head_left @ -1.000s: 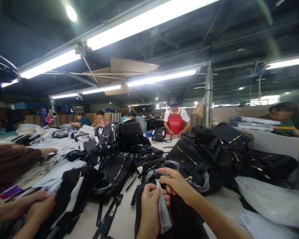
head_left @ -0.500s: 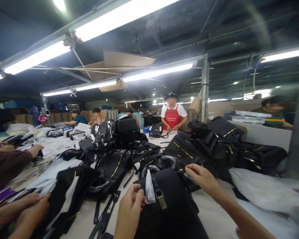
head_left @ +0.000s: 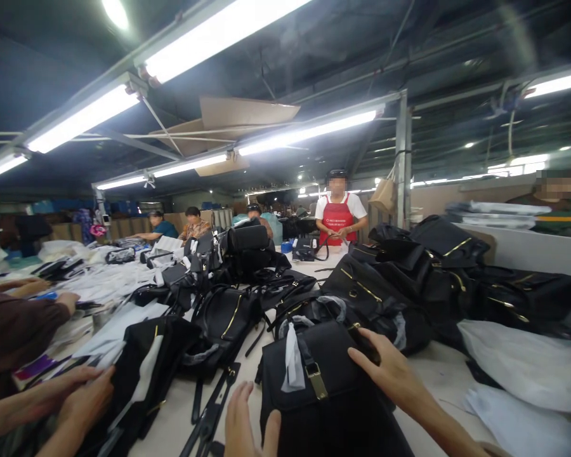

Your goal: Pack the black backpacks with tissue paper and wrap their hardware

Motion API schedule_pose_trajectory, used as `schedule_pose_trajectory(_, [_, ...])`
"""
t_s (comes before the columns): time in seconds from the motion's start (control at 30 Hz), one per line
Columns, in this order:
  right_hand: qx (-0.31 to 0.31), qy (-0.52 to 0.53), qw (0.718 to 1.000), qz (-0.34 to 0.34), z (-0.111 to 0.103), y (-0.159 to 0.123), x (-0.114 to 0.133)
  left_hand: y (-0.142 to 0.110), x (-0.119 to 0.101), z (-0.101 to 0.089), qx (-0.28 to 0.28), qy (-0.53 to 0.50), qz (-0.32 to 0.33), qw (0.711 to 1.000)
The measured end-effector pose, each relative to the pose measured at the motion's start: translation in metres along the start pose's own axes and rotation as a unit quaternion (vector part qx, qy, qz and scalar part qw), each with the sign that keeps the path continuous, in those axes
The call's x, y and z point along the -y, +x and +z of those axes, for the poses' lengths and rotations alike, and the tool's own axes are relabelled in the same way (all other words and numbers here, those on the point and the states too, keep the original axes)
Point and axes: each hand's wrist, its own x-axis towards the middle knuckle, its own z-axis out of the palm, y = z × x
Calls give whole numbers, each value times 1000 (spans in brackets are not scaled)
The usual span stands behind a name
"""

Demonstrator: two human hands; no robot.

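Tube lights (head_left: 219, 28) are glowing over a pale table (head_left: 445, 371), where a black bag (head_left: 342, 412) is lying before the wearer, its buckle (head_left: 316, 381) facing up and a wrapped tag (head_left: 293, 365) resting on its flap. The left hand (head_left: 251, 419) is hovering at the bag's left side, fingers and thumb spread; whether it is touching, I cannot tell. The right hand (head_left: 385, 365) is reaching over the flap's right edge, thumb and forefinger parted. Straps (head_left: 212, 406) are lying to the left. Across the table, someone in a red apron (head_left: 337, 219) is standing.
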Motion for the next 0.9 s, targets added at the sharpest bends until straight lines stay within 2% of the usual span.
schedule_pose_trajectory(0.07, [-40, -9, 997, -72, 7, -9, 9, 10, -17, -1, 1, 60, 78, 995])
schedule_pose_trajectory(0.17, [-7, -8, 992, -130, 18, -29, 29, 27, -42, 3, 54, 146, 122, 980])
schedule_pose_trajectory(0.27, [35, -33, 981, -188, 28, -44, 48, 38, -53, 13, 78, 207, 135, 966])
schedule_pose_trajectory(0.37, [70, -64, 965, -245, 39, -47, 63, 40, -50, 22, 76, 218, 160, 960])
schedule_pose_trajectory(0.5, [92, -154, 930, -322, 54, -41, 69, 39, -38, 24, 51, 168, 175, 969])
schedule_pose_trajectory(0.67, [80, -232, 894, -374, 74, -40, 53, 38, -28, 24, 31, 114, 184, 976])
schedule_pose_trajectory(0.9, [64, -239, 882, -400, 91, -42, 35, 31, -18, 29, 80, 136, 177, 971])
